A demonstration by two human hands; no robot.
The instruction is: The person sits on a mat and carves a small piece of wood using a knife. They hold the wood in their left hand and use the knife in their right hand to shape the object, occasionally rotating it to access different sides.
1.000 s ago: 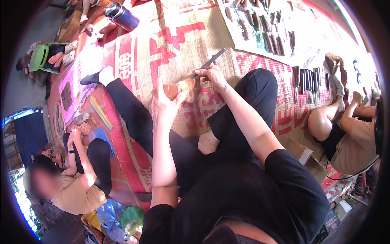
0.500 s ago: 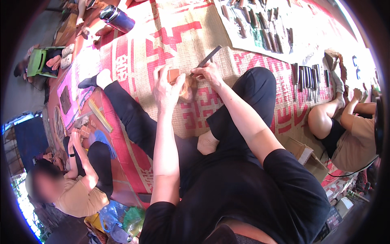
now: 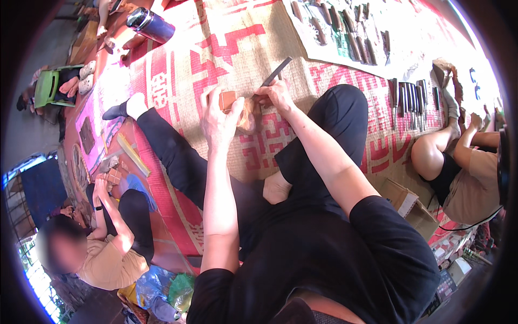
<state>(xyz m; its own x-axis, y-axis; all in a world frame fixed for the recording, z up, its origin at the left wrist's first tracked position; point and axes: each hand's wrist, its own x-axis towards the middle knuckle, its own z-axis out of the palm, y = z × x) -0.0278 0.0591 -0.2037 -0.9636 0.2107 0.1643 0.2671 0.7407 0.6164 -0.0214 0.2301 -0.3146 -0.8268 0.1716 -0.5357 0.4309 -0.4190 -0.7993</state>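
My left hand (image 3: 218,123) is closed round a small brown block (image 3: 227,100) with thin lines across its face, thumb on one side and fingers on the other. Just right of it, my right hand (image 3: 279,98) grips a slim dark bar-like tool (image 3: 278,71) that slants up and away to the right. Its lower end is hidden by my fingers. Between the hands sits a glossy amber-brown piece (image 3: 246,118), touching or very near the block; its kind is not clear. Both hands are above the woven mat, in front of my crossed legs.
A red-and-tan woven mat (image 3: 186,102) lies beneath. Dark-handled tools (image 3: 413,105) lie in a row at right; more rest on a white sheet (image 3: 324,56). A dark flask (image 3: 151,25) stands far left. One person (image 3: 110,262) works at left with a brown block; another sits right.
The dark tool's upper end has dipped slightly and shifted a little left, with my right hand still on it. My left hand and the block stay nearly in place.
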